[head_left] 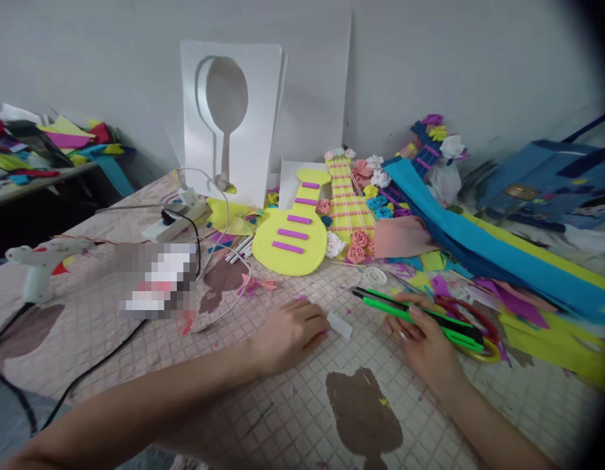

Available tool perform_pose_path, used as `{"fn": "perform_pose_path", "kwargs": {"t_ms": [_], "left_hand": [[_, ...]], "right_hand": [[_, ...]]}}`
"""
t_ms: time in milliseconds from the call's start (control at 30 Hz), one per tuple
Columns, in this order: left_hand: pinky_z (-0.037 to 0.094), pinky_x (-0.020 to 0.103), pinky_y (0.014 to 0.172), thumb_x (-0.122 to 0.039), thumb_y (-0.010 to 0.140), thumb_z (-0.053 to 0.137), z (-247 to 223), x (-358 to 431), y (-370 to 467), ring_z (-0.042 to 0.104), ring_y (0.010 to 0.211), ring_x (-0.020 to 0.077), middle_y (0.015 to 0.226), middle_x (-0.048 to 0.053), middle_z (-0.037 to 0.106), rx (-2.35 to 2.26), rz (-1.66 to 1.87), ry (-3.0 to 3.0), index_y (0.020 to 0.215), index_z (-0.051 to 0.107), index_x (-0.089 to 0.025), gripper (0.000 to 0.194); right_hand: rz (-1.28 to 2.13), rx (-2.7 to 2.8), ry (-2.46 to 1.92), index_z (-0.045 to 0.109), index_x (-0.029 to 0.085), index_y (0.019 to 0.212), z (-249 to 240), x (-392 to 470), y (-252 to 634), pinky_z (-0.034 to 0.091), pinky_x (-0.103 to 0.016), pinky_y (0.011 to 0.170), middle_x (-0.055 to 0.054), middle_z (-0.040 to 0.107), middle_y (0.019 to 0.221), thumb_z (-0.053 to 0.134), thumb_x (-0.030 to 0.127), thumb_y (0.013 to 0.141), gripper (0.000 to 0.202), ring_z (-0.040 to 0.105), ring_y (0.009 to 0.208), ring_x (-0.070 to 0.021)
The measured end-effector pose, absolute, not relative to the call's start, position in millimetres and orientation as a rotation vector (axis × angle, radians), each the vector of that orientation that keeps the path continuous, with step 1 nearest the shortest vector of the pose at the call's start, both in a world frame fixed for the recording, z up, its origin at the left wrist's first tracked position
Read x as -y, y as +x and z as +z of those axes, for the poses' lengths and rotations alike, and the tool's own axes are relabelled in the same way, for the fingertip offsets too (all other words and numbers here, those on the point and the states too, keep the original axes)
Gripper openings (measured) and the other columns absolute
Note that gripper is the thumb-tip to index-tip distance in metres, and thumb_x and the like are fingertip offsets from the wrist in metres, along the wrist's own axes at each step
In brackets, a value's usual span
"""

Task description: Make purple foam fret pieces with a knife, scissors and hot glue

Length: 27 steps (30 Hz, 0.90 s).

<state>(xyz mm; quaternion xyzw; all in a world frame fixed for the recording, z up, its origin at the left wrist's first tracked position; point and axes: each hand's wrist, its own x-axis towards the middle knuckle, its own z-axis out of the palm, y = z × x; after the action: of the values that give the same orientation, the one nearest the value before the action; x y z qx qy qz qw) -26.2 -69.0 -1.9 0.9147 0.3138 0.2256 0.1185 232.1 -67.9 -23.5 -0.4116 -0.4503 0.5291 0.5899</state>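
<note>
My left hand (291, 331) rests on the checked tabletop with its fingers curled down over a small white strip (340, 325), which sticks out to the right of the fingertips. My right hand (422, 333) is closed around a green and black utility knife (419, 316), its tip directed to the upper left. Beneath and beyond that hand lie red and yellow scissor handles (488, 350). Behind my hands is a yellow guitar-shaped cutout (290, 243) with several purple bars across it. A small white tape roll (375, 276) lies between the cutout and the knife.
A glue gun (35, 269), a power strip (175, 222) and cables occupy the left side. White board with a racket-shaped opening (260, 124) leans on the wall. Paper flowers surround a second yellow stringed shape (348, 196). Blue strips (459, 238) and scraps cover the right.
</note>
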Motion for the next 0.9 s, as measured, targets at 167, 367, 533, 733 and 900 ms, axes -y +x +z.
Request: {"fn": "perform_pose_path", "kwargs": {"t_ms": [167,367,533,733,900], "left_hand": [[0.047,0.032,0.082,-0.018,0.092,0.040,-4.6,81.1,-35.9,0.057,0.090,0.0163,0.094,0.007,0.063,-0.876,0.644,2.836,0.098,0.058,-0.014,0.019],[0.047,0.032,0.084,-0.020,0.091,0.044,-7.9,84.8,-32.0,0.055,0.095,0.0179,0.105,0.008,0.061,-0.832,0.657,2.873,0.109,0.055,-0.013,0.022],[0.045,0.032,0.092,-0.027,0.090,0.046,-7.9,83.4,-21.4,0.052,0.105,0.0189,0.114,0.010,0.058,-0.798,0.592,2.901,0.116,0.051,-0.012,0.030],[0.043,0.033,0.098,-0.027,0.088,0.049,-15.1,81.1,-20.2,0.051,0.111,0.0210,0.114,0.011,0.058,-0.833,0.550,2.855,0.117,0.052,-0.012,0.032],[0.044,0.034,0.096,-0.026,0.089,0.047,-15.2,80.9,-20.7,0.050,0.112,0.0221,0.114,0.012,0.058,-0.817,0.534,2.838,0.117,0.051,-0.012,0.031]], "right_hand": [[1.397,1.242,-0.944,0.055,0.024,0.111,-24.8,67.6,232.2,0.050,-0.039,0.063,-0.003,0.065,0.077,0.050,0.048,0.084,0.036,0.059,0.061,-0.0182],[1.270,1.437,-1.208,0.056,0.024,0.104,-24.7,71.1,237.6,0.051,-0.032,0.070,0.004,0.059,0.064,0.061,0.033,0.083,0.023,0.059,0.062,-0.0135],[1.211,1.635,-1.279,0.057,0.023,0.108,-19.0,70.8,236.3,0.045,-0.024,0.053,0.000,0.062,0.070,0.055,0.038,0.086,0.027,0.056,0.060,-0.0131],[1.260,1.560,-1.122,0.053,0.023,0.113,-26.6,65.7,226.3,0.048,-0.030,0.056,-0.007,0.069,0.089,0.051,0.045,0.086,0.036,0.057,0.059,-0.0146],[1.206,1.610,-1.175,0.053,0.023,0.112,-28.8,63.1,226.4,0.050,-0.030,0.059,-0.006,0.068,0.084,0.056,0.044,0.083,0.036,0.061,0.066,-0.0166]]}}
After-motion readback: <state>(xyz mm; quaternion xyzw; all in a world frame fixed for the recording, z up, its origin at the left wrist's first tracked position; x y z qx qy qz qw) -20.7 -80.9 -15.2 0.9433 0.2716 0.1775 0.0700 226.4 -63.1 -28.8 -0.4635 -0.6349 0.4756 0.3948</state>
